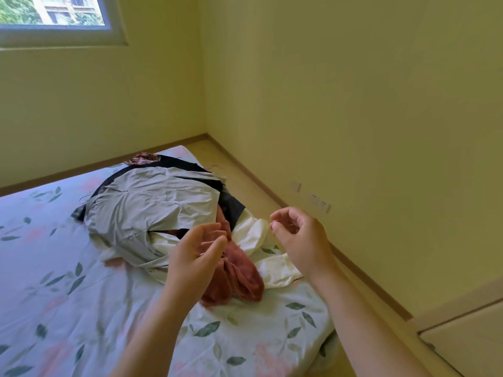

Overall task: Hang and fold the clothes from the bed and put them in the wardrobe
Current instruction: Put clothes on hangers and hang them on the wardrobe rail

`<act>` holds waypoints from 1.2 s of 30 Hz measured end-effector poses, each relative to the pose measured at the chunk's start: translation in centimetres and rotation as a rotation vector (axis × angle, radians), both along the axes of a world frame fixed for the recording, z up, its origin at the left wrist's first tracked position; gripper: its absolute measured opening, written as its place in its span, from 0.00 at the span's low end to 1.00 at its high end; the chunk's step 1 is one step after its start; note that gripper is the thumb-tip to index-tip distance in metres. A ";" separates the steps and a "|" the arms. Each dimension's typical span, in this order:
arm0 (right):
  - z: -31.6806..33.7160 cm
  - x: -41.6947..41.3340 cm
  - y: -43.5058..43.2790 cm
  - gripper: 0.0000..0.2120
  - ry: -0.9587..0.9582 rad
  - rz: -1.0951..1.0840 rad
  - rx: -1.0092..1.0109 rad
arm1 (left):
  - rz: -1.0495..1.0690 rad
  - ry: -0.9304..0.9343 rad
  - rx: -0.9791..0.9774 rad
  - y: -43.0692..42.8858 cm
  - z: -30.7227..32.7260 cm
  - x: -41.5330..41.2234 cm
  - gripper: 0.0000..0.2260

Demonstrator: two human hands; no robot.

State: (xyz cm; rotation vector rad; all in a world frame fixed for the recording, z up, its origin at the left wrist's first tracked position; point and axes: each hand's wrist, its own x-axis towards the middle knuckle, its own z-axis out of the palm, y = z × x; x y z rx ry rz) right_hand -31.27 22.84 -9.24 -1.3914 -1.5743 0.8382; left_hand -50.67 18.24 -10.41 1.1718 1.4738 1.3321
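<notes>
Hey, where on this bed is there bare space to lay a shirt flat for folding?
Bare sheet lies left of the grey garment, toward the window, and along the near edge below the rust-red cloth. The far right is crowded: the grey garment, a black garment and a white garment overlap there.

A home bedroom: low bed (pixel 81 295) in floral sheet, heaped clothes (pixel 152 210), window (pixel 60 20), wall sockets (pixel 319 202).
</notes>
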 end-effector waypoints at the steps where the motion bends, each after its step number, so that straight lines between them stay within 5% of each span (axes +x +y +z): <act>1: 0.0 0.2 0.4 0.06 0.003 0.001 0.000 | 0.002 0.008 -0.001 0.2 -0.1 0.0 0.09; 11: -1.8 5.6 6.4 0.07 0.057 0.040 -0.038 | 0.055 0.098 -0.020 5.6 -0.7 4.6 0.09; 26: -1.5 28.1 21.7 0.05 0.004 0.166 -0.060 | 0.150 0.104 -0.066 18.8 -1.5 29.1 0.09; 36: -1.5 28.3 26.7 0.05 -0.002 0.257 -0.059 | 0.246 0.081 -0.038 22.4 -1.6 29.7 0.10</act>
